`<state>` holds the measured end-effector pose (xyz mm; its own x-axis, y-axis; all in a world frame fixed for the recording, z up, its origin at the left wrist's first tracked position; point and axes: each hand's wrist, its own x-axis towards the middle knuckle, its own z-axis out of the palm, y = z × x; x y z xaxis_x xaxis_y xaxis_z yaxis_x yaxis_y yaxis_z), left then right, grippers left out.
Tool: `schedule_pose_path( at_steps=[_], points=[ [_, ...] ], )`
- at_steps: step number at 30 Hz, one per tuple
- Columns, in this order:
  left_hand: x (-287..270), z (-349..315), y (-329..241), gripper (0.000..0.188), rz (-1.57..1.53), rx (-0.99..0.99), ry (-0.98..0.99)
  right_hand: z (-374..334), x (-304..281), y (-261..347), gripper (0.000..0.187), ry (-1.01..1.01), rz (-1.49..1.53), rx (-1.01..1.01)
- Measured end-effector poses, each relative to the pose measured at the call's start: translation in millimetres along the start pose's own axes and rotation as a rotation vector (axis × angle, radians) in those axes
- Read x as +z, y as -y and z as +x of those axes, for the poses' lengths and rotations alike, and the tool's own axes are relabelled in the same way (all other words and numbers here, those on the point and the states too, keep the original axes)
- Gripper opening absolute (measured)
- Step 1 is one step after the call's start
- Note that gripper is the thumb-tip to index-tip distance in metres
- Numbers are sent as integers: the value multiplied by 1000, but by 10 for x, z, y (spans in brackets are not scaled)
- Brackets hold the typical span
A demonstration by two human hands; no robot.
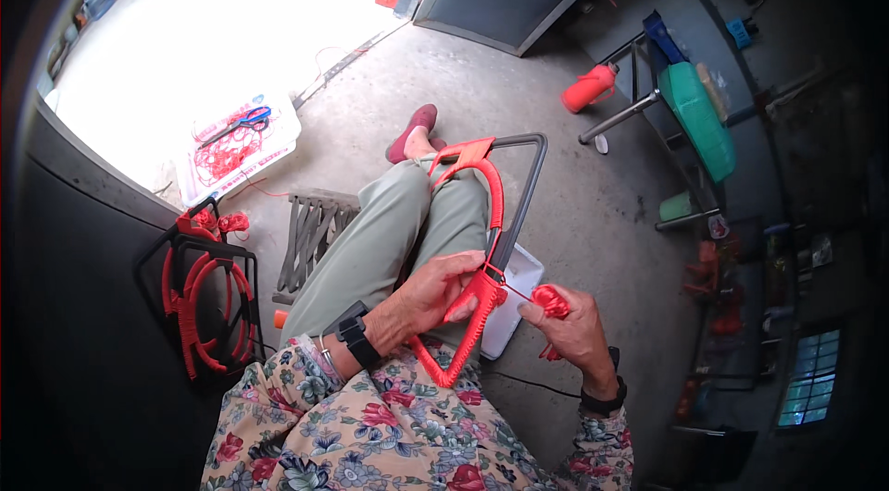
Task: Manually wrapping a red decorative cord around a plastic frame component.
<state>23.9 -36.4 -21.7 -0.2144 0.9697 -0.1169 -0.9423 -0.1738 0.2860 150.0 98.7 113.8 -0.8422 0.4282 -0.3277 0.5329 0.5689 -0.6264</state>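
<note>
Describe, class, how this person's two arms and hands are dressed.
Both hands are bare, without gloves. The left hand has a black wristband with a boxy piece and a thin, pale bracelet; the right hand, a black strap. The beige sleeves carry red and blue-grey flowers.

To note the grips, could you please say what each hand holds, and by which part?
Left hand: the dark frame, near where red wrapping meets bare bar. Right hand: a bundle of red cord, around its middle.
</note>
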Motion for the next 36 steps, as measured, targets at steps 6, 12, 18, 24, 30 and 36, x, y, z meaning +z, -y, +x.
schedule_pose_path(
  at_steps=[6,12,18,24,30,36],
  points=[
    [9,27,42,30,-66,-40,-19,143,82,251,17,187,790,-44],
    [-35,18,55,31,-160,20,-55,-2,408,241,16,54,267,-456],
    [-64,3,55,27,-54,-7,35,-247,317,124,20,5,220,-285],
    [-154,76,128,31,-155,-45,75,-194,337,156,21,-3,157,-382],
    [-144,149,104,39,-167,-109,108,-295,367,-76,21,-21,310,-233],
    [-13,220,-23,35,-105,-220,129,-363,286,-186,14,-160,1107,114]
  ],
)
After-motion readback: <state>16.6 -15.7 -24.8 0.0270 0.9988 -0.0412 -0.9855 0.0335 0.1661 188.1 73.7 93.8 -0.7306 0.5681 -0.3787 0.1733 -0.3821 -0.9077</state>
